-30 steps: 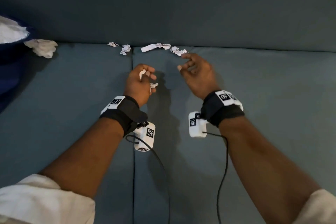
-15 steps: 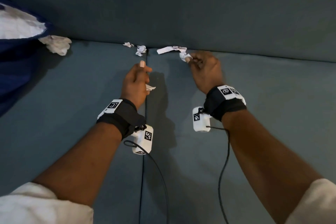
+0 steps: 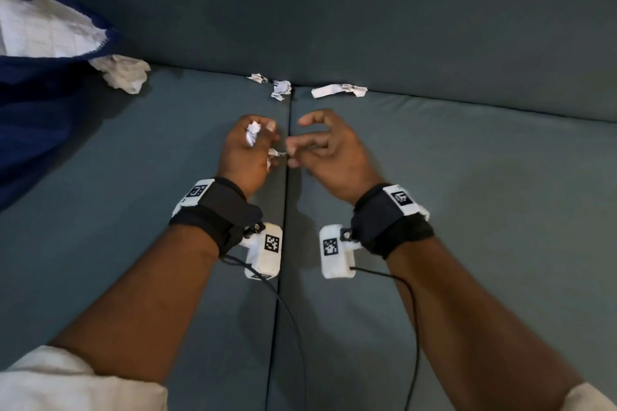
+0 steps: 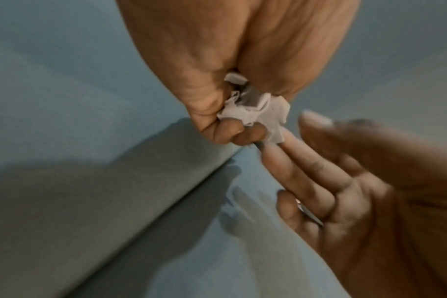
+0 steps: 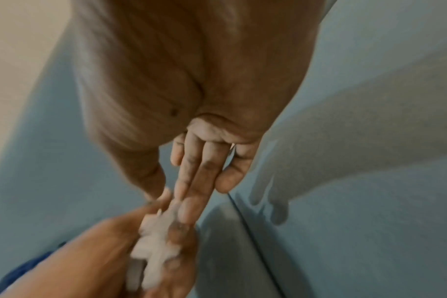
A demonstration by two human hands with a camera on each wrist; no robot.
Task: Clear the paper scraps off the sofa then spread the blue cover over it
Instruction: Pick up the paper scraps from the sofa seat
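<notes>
While the left hand (image 3: 248, 152) hovers just left of the cushion seam (image 3: 289, 107), its fingers are curled tight round a wad of paper scraps (image 3: 252, 135). The right hand (image 3: 329, 157), just right of the seam, is mostly spread, its straight fingers (image 4: 306, 167) touching the wad's edge and its thumb held apart. Loose scraps (image 3: 339, 90) lie at the seam's far end, against the backrest of the sofa (image 3: 467, 193). The blue cover (image 3: 40, 110) is heaped well left of the seam, with a larger crumpled paper (image 3: 123, 72) just beside it.

The sofa (image 3: 467, 210) is carrying paper scraps (image 3: 281, 89) along the seat's back edge; a crumpled wad (image 3: 124, 73) is lying just beside the blue cover (image 3: 40, 103) at its left edge.
</notes>
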